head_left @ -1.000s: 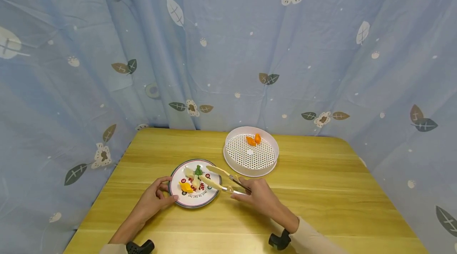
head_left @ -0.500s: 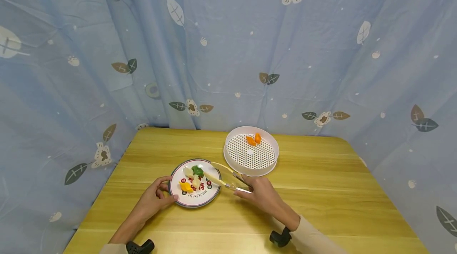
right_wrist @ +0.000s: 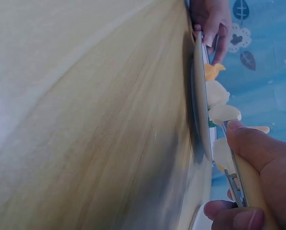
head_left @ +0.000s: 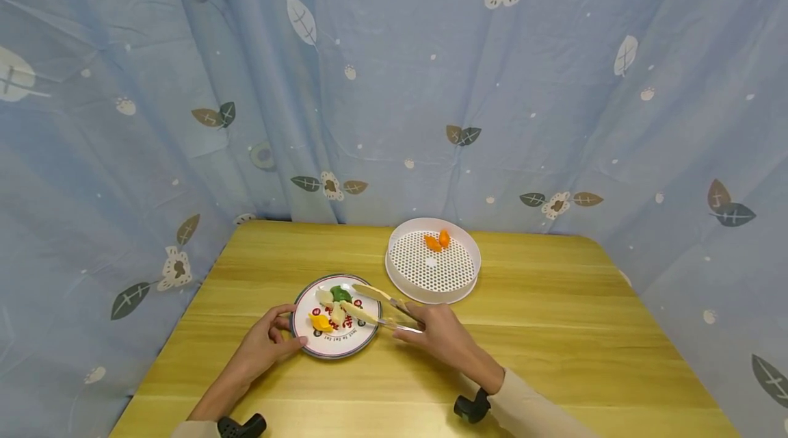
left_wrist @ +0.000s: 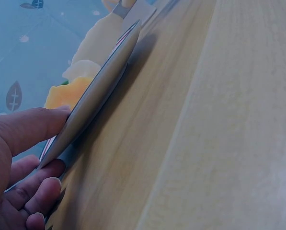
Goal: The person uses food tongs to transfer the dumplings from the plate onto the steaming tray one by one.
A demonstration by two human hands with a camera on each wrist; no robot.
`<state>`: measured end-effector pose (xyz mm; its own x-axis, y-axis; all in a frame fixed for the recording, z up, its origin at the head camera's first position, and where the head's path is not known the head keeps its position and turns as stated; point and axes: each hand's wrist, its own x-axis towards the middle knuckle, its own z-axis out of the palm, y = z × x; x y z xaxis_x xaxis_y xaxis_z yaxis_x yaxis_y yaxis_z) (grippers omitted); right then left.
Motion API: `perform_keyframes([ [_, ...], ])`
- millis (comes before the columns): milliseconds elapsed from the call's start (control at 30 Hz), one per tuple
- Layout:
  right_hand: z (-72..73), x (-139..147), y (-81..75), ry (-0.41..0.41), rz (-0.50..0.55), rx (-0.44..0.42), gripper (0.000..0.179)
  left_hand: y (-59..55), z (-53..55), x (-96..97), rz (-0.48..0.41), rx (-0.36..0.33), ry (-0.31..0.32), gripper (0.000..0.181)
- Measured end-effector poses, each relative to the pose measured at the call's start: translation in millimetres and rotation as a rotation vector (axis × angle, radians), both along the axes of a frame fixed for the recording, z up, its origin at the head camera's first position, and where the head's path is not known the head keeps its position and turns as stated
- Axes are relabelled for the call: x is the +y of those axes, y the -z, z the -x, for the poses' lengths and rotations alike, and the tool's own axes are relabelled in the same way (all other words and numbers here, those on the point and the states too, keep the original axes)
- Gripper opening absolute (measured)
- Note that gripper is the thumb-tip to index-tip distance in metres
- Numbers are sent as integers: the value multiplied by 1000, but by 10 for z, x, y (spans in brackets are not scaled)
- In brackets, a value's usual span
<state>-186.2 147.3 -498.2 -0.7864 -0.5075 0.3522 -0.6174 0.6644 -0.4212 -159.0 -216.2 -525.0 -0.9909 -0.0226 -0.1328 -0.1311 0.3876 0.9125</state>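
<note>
My left hand (head_left: pixel 265 342) grips the left rim of a round white plate (head_left: pixel 362 335) with red print and a dark edge. In the left wrist view its thumb lies on the rim and the other fingers (left_wrist: pixel 47 194) are below. A green piece (head_left: pixel 340 294), two pale whitish pieces (head_left: pixel 338 313) and a yellow piece (head_left: pixel 320 322) lie on the plate. My right hand (head_left: pixel 440 335) holds tongs (head_left: pixel 360 313) with metal arms and pale yellow ends. The ends are spread apart over the plate's right side, the lower tip close to the whitish piece.
Behind and to the right stands a round white perforated tray (head_left: pixel 425 295) with two orange pieces (head_left: pixel 434 243) in it. The wooden table (head_left: pixel 554 335) backs onto a blue patterned curtain (head_left: pixel 394 82).
The tongs drew back rightward, then came in over the plate again. The green piece, narrow near the tongs a second ago, now lies broader on the plate. My left hand has stayed put.
</note>
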Motion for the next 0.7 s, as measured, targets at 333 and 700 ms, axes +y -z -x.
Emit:
perform_keyframes([
  [333, 69, -84, -2, -5, -18, -18, 37, 2, 1, -1, 16, -1, -9, 74],
  [700, 68, -110, -2, -20, -45, -46, 27, 11, 7, -8, 5, -5, -1, 73],
])
